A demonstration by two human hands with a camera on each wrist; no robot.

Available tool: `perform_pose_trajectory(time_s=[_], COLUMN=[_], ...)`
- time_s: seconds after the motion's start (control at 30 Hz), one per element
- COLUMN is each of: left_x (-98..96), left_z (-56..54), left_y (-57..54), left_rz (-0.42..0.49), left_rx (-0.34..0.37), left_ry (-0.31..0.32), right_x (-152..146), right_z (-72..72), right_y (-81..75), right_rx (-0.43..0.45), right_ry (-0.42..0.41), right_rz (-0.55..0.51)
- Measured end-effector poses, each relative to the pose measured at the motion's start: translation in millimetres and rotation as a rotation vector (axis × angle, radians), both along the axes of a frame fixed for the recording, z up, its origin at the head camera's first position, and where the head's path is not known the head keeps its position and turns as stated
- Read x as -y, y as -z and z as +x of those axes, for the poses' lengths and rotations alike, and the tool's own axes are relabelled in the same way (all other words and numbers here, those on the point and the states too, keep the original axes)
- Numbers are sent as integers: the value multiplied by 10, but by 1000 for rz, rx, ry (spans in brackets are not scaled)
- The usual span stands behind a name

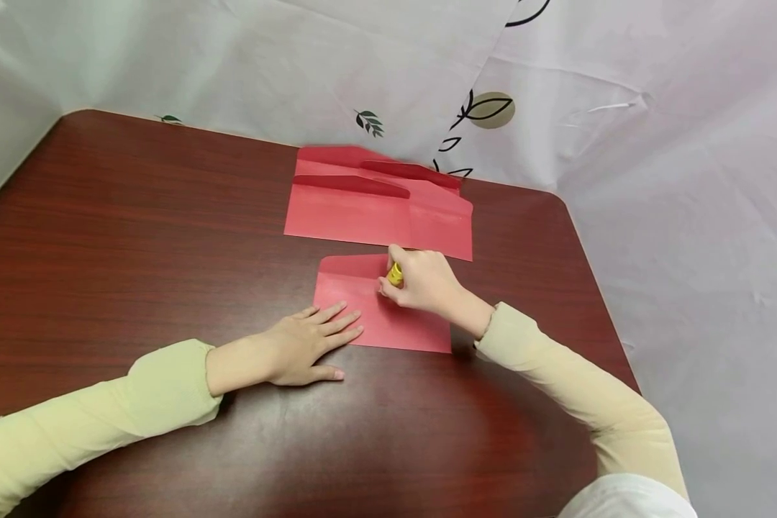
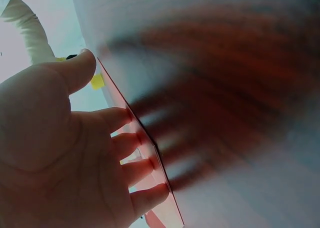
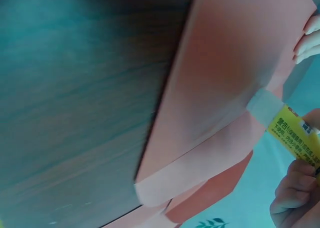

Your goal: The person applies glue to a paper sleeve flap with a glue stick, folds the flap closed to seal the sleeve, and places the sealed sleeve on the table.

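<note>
A red envelope (image 1: 404, 329) lies on the table with its flap edge away from me. My left hand (image 1: 296, 351) rests flat across its near left corner, fingers spread and straight. Over the envelope's right half, my right hand (image 1: 427, 282) grips a yellow glue stick (image 1: 396, 274). The right wrist view shows this glue stick (image 3: 295, 138) with printed lettering and a whitish end, which meets the paper near the flap's crease. In the left wrist view the left hand's fingertips (image 2: 159, 190) reach the envelope's edge.
Several more red envelopes (image 1: 350, 210) overlap at the back of the dark wooden table (image 1: 136, 252), their flaps raised. Behind the table and along its right side hangs a pale curtain (image 1: 285, 65) with leaf patterns.
</note>
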State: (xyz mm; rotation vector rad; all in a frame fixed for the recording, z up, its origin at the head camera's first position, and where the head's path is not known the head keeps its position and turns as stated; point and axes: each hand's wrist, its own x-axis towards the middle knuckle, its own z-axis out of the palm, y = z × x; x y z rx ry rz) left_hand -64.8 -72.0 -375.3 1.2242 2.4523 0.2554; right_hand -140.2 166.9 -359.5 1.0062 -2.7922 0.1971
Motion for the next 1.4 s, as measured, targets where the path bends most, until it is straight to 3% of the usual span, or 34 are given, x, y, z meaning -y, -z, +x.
perform_pose_trajectory(time_s=[0.8, 1.2, 1.4], left_x=[0, -9, -8], left_z=[3, -3, -9], left_y=[2, 8, 5], left_rz=[13, 23, 20], left_rx=[-16, -27, -15], left_ry=[5, 9, 7], right_x=[-652, -839, -883], right_z=[124, 170, 174], right_y=[31, 30, 39], right_rx=[-34, -26, -11], right_ry=[139, 208, 204], right_rz=[-53, -52, -75])
